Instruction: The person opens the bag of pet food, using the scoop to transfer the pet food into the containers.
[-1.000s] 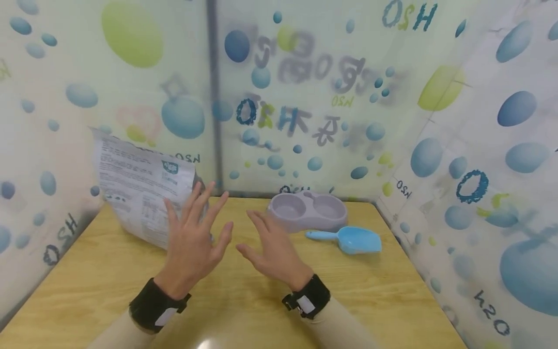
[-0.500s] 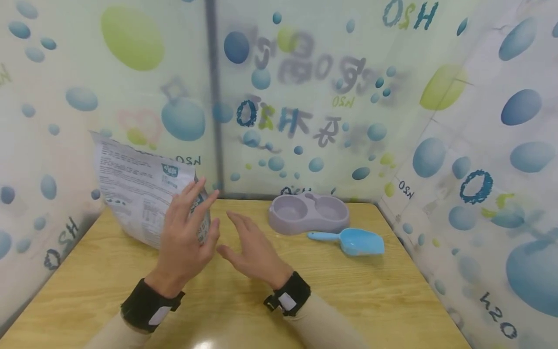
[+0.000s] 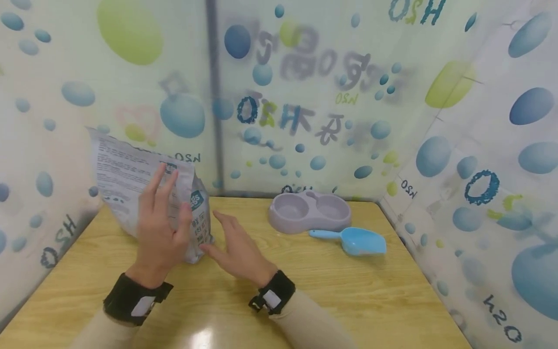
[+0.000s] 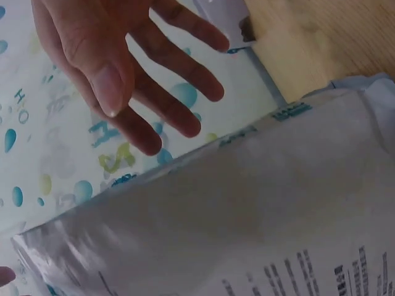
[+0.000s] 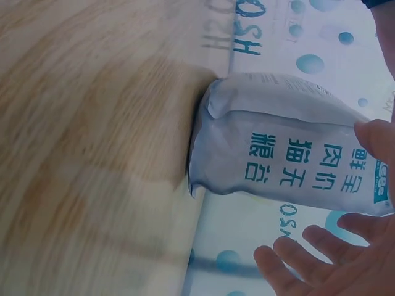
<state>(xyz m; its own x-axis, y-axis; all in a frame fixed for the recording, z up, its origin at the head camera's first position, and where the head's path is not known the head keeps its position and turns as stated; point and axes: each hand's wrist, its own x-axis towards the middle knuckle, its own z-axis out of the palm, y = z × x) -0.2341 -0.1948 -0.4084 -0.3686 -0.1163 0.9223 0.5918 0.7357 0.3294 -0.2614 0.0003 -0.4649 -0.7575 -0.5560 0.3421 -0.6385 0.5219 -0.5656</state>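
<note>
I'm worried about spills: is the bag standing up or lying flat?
Standing: the bag has its bottom end on the table and its top edge well above.

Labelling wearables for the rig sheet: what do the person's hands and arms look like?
Left hand and right hand: bare, no gloves. Each wrist has a wide black strap with a pale rectangular patch and a small black tab. Plain beige sleeves cover the forearms. No cables visible.

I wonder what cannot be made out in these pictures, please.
Head view: part of the printed bag, hidden by the left hand; fine print, too small.
Left wrist view: part of the bag, beyond the bottom edge.
Right wrist view: part of the right hand, beyond the right edge.
</note>
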